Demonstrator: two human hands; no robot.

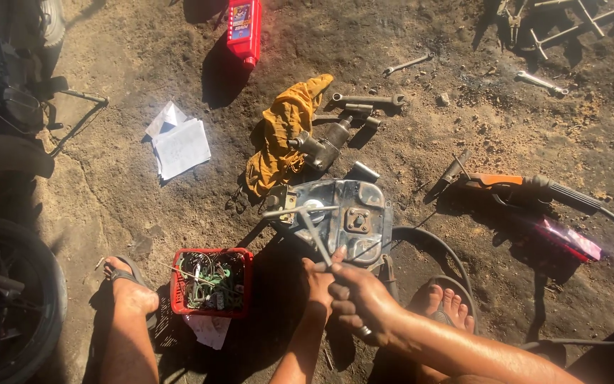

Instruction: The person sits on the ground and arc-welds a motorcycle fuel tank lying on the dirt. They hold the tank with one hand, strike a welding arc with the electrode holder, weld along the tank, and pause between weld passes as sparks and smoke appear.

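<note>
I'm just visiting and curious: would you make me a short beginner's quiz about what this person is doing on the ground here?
1. True or false: both hands grip the T-shaped wrench.
2. What does the wrench tip rest on: A) red bottle, B) grey metal cover, C) papers?
3. What lies just left of the hands, by the foot?

Key: 1 true. 2 B. 3 A red basket of wires and small parts.

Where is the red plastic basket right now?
In the head view, the red basket sits on the dirt at lower centre-left, between the sandalled foot and the hands, just left of the grey metal cover.
</note>
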